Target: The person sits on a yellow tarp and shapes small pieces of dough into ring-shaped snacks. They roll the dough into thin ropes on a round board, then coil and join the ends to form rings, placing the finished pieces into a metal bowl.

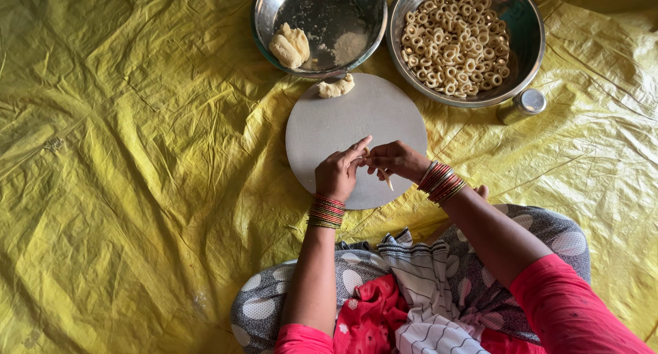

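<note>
Pinching a thin dough strip point(386, 177) between them, left hand point(337, 174) and right hand point(397, 159) meet fingertip to fingertip; its loose end trails down-right below the right fingers, over the board point(329, 124).

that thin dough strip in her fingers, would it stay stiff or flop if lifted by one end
The dough strip probably flops: its free end already droops below the right hand. Being so thin, it may stretch or tear. The dough lump on the round board looks soft, so likely slightly sticky.

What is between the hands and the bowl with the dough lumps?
In the head view, a small dough piece lies on the round board between the hands and that bowl; the rest is bare board.
</note>
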